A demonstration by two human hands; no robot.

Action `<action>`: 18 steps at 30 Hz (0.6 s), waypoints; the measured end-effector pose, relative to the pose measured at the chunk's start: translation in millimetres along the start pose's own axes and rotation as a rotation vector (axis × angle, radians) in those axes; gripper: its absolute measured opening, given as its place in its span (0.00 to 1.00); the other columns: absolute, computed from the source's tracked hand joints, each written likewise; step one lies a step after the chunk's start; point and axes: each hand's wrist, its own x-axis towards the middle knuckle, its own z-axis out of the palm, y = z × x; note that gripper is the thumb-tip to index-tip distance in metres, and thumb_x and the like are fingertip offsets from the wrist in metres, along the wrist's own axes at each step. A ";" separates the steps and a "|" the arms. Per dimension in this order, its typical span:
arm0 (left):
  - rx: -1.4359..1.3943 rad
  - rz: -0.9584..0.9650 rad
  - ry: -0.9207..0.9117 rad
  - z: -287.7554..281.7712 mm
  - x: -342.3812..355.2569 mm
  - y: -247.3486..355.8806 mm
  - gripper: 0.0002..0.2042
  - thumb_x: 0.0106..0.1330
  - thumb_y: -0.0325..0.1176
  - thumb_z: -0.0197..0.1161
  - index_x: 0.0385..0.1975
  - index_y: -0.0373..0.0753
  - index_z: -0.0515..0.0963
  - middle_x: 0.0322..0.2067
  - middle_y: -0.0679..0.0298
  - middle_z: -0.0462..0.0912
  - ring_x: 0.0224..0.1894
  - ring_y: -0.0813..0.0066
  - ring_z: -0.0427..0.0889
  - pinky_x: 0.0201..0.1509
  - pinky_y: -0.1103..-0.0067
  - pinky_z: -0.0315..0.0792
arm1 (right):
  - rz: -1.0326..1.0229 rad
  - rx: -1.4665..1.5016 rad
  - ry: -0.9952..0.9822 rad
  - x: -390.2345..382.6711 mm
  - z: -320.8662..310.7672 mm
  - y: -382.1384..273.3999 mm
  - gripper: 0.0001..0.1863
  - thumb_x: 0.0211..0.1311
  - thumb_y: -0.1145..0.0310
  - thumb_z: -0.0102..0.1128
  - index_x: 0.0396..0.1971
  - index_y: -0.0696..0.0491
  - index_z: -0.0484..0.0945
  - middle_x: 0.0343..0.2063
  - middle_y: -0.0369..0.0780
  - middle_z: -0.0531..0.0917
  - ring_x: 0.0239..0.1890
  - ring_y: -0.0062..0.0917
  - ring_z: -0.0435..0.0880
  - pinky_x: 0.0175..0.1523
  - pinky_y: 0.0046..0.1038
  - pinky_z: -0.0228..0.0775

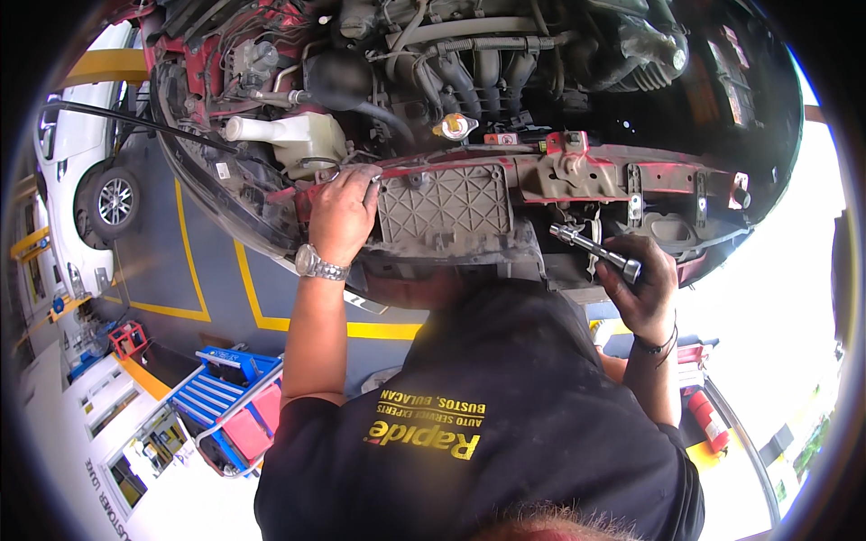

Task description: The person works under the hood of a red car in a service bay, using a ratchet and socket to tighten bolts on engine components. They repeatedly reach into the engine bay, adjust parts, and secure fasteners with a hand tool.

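My left hand (344, 209), with a metal watch (321, 263) at the wrist, rests at the left end of the red front crossmember (433, 168) of a car. Its fingers are curled together, and a small shiny bit shows at the thumb; I cannot make out what it is. In my right hand (651, 287) is a chrome socket wrench (591, 248), its socket end pointing up and left. That end hovers before the front panel, below a rusty latch bracket (573, 176). A ribbed dark plastic panel (444, 209) sits between my hands.
Beyond the crossmember lies the engine bay, with a white fluid reservoir (302, 142), a yellow-topped radiator cap (455, 127) and an intake manifold (483, 77). A hood prop rod (135, 120) crosses the left. A blue-and-red cart (236, 397) and a fire extinguisher (708, 420) stand behind.
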 end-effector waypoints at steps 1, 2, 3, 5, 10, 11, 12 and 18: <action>0.045 -0.002 -0.058 0.3 -5.1 -1.3 0.08 0.59 0.27 0.67 0.38 0.39 0.81 0.40 0.55 0.85 0.43 0.52 0.83 0.50 0.67 0.77 | -0.012 -0.007 -0.014 -0.7 0.1 -0.8 0.15 0.50 0.75 0.73 0.38 0.59 0.80 0.32 0.44 0.86 0.33 0.33 0.88 0.40 0.28 0.78; 0.155 0.112 -0.033 1.2 -5.6 -4.7 0.08 0.59 0.29 0.68 0.38 0.40 0.81 0.35 0.55 0.86 0.42 0.53 0.84 0.53 0.66 0.77 | -0.019 -0.006 -0.026 -1.5 1.0 -1.5 0.15 0.50 0.75 0.73 0.38 0.59 0.80 0.32 0.44 0.86 0.33 0.33 0.88 0.39 0.28 0.78; 0.173 0.102 -0.069 3.0 -6.5 -7.1 0.08 0.59 0.29 0.68 0.37 0.40 0.81 0.34 0.55 0.86 0.41 0.53 0.84 0.54 0.65 0.77 | -0.027 0.003 -0.037 -2.9 1.2 -2.4 0.15 0.50 0.75 0.73 0.38 0.59 0.80 0.32 0.44 0.86 0.33 0.33 0.88 0.38 0.28 0.78; 0.214 0.117 -0.115 6.8 -7.1 -10.8 0.08 0.58 0.30 0.68 0.37 0.41 0.81 0.31 0.55 0.86 0.39 0.55 0.84 0.56 0.64 0.76 | -0.052 0.016 -0.043 -5.6 3.1 -3.7 0.15 0.50 0.74 0.73 0.38 0.58 0.80 0.33 0.43 0.86 0.33 0.34 0.87 0.37 0.28 0.78; 0.273 0.192 -0.095 16.1 -10.9 -10.1 0.09 0.57 0.31 0.67 0.37 0.40 0.80 0.28 0.56 0.85 0.36 0.55 0.85 0.59 0.64 0.75 | -0.075 0.031 -0.041 -17.1 6.3 -5.6 0.14 0.51 0.74 0.73 0.38 0.57 0.80 0.33 0.41 0.86 0.32 0.34 0.86 0.36 0.29 0.77; 0.287 0.198 -0.086 17.8 -11.2 -8.7 0.09 0.57 0.31 0.67 0.37 0.40 0.80 0.29 0.56 0.85 0.36 0.55 0.85 0.59 0.64 0.74 | -0.074 0.045 -0.042 -19.8 7.1 -5.5 0.14 0.51 0.74 0.73 0.38 0.57 0.80 0.33 0.41 0.85 0.32 0.34 0.86 0.35 0.30 0.76; 0.308 0.182 -0.117 18.4 -12.0 -7.4 0.09 0.57 0.32 0.67 0.38 0.40 0.80 0.30 0.56 0.85 0.36 0.56 0.85 0.60 0.64 0.74 | -0.099 0.053 -0.036 -21.6 7.9 -4.6 0.14 0.50 0.74 0.73 0.38 0.57 0.79 0.33 0.42 0.85 0.31 0.35 0.86 0.35 0.30 0.76; 0.346 0.189 0.000 18.7 -16.4 -2.4 0.10 0.55 0.33 0.71 0.35 0.39 0.83 0.38 0.58 0.86 0.48 0.58 0.82 0.59 0.63 0.71 | -0.164 0.052 -0.021 -32.6 11.8 -2.2 0.15 0.51 0.74 0.72 0.39 0.56 0.79 0.34 0.42 0.85 0.31 0.36 0.86 0.35 0.31 0.76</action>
